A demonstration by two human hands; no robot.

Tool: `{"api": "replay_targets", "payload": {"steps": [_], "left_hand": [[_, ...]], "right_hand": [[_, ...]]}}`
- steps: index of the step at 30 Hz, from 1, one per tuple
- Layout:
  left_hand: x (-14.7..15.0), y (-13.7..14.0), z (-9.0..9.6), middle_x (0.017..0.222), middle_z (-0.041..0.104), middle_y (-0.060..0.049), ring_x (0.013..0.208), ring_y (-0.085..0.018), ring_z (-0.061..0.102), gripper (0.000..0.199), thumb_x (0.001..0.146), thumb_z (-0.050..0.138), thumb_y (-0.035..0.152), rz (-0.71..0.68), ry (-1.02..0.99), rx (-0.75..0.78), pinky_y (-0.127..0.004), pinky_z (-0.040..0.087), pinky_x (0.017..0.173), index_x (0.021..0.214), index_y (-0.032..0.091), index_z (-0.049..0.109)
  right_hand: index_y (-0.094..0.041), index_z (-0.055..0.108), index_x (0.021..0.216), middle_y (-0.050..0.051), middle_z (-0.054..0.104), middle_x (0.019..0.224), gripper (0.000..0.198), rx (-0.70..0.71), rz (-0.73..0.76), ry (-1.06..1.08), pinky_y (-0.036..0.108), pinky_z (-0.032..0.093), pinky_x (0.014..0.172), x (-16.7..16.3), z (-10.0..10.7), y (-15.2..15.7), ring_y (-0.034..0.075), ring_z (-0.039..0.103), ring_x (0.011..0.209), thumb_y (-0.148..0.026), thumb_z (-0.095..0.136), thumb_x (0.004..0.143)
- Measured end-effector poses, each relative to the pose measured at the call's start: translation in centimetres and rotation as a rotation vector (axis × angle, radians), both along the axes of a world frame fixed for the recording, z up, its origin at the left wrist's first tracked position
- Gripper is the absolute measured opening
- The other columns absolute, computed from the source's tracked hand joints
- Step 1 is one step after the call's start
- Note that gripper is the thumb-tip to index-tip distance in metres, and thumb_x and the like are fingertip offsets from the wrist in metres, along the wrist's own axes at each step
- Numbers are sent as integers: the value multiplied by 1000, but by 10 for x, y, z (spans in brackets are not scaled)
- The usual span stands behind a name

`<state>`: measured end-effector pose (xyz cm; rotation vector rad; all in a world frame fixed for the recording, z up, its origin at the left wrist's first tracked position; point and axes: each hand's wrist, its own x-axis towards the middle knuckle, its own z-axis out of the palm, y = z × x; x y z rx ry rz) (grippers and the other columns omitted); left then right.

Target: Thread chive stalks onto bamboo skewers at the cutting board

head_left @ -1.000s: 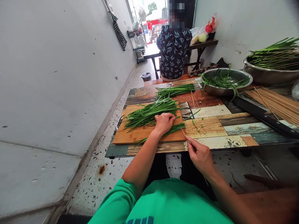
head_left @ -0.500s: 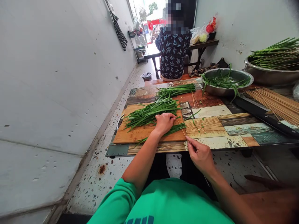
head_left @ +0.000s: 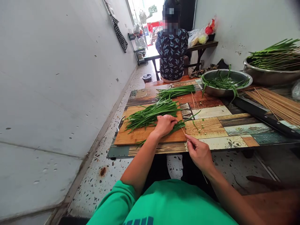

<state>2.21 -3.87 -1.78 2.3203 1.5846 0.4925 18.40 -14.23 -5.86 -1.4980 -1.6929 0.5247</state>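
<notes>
My left hand point(head_left: 165, 125) rests over a small bunch of garlic chives point(head_left: 179, 125) on the wooden cutting board point(head_left: 127, 139). Its fingers are pinched at the bunch, partly hidden from above. A thin bamboo skewer point(head_left: 183, 131) is held in my right hand point(head_left: 199, 153), just off the board's right corner. The skewer's tip reaches up to the bunch; whether it has pierced the stalks I cannot tell. Behind my left hand lies a larger heap of chives point(head_left: 153, 113), on the same board.
Further back is another pile of chives point(head_left: 177, 91) beside loose skewers point(head_left: 195, 100). To the right are a metal bowl of chives point(head_left: 211, 91), a larger basin of skewered greens point(head_left: 262, 76), a black-handled knife point(head_left: 269, 118) and many skewers point(head_left: 278, 104). A person point(head_left: 172, 56) sits beyond the table.
My left hand's fingertips have shifted slightly right along the small bunch. Less of the skewer shows between the bunch and my right hand, which has barely moved.
</notes>
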Motion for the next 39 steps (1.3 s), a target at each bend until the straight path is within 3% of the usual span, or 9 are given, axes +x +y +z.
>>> {"api": "replay_targets", "payload": {"steps": [3, 9, 19, 26, 31, 39], "left_hand": [[-7, 1, 6, 102, 71, -2, 100, -17, 60, 22, 85, 51, 25, -43, 1, -30, -28, 37, 87, 92, 23, 72], [-15, 12, 18, 96, 70, -7, 98, -23, 58, 23, 83, 50, 21, 168, 154, 78, -39, 32, 90, 86, 22, 73], [-2, 24, 7, 93, 65, -11, 103, -27, 50, 21, 82, 53, 22, 140, 328, 140, -43, 30, 91, 86, 20, 73], [-3, 19, 11, 99, 70, -4, 100, -22, 58, 20, 83, 53, 26, 61, 117, 100, -38, 32, 93, 88, 24, 72], [-2, 18, 9, 92, 72, -2, 91, -18, 62, 20, 86, 50, 24, 72, 32, 117, -33, 37, 89, 93, 22, 68], [-5, 23, 5, 100, 70, -6, 94, -19, 61, 25, 90, 47, 29, 27, 202, 92, -31, 41, 86, 96, 20, 70]], "right_hand": [[-16, 69, 109, 8, 74, 97, 35, 17, 10, -14, 28, 54, 68, -1, -2, 3, 20, 71, 79, -26, 45, 85], [-19, 70, 107, 7, 73, 98, 34, 29, 18, -12, 28, 55, 71, -2, -6, 2, 20, 71, 82, -25, 45, 84], [-18, 69, 107, 6, 75, 91, 35, -11, 18, 41, 26, 53, 62, 1, -9, 5, 19, 70, 74, -27, 45, 84], [-18, 69, 107, 5, 75, 82, 35, -10, 5, 89, 25, 51, 56, 3, -10, 4, 17, 68, 65, -28, 46, 84], [-16, 69, 107, 5, 75, 83, 35, -17, -2, 92, 25, 51, 57, 3, -8, 4, 17, 68, 66, -28, 46, 84], [-14, 69, 108, 5, 74, 77, 37, -38, 7, 90, 26, 50, 57, 3, -7, 4, 17, 67, 63, -29, 45, 84]]}}
